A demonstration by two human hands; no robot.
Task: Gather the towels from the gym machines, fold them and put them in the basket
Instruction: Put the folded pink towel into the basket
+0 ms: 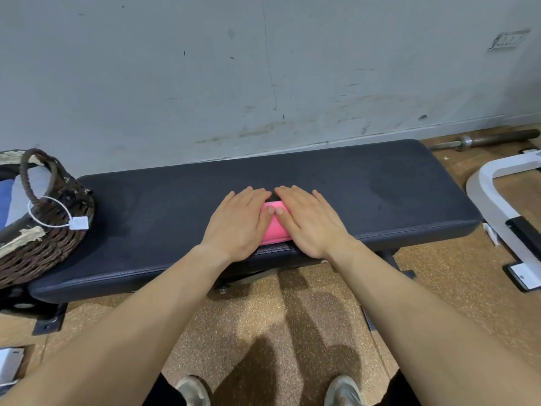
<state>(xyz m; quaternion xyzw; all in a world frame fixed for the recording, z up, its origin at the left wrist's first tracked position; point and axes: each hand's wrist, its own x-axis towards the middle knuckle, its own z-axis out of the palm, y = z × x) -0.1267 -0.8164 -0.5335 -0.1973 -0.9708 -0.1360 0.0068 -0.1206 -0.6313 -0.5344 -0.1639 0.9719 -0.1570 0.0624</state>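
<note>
A small pink towel [275, 227] lies folded on the black padded bench [380, 186], close to its near edge and a little toward six o'clock from the middle of the pad. The left hand [238, 222] and the right hand [311, 221] both lie flat on it, palms down. Their fingers are straight and held close together, angled inward so the tips almost meet at twelve o'clock of the towel. The thumbs lie side by side over the strip of pink that shows between the hands. Neither hand curls round the cloth; they look to be pressing the fold flat.

The wicker basket [44, 250] stands on the bench end at nine o'clock from the towel, well apart from it, with blue cloth [6, 200] inside.

The likely trouble lies in the lift. The towel sits near the bench lip, so a hand sliding toward six o'clock could drag it over the edge onto the floor. If only the top layer is picked up, the fold may fall open on the way to the basket. A tag on a white loop [79, 222] hangs from the basket handle and could catch a passing hand.
</note>
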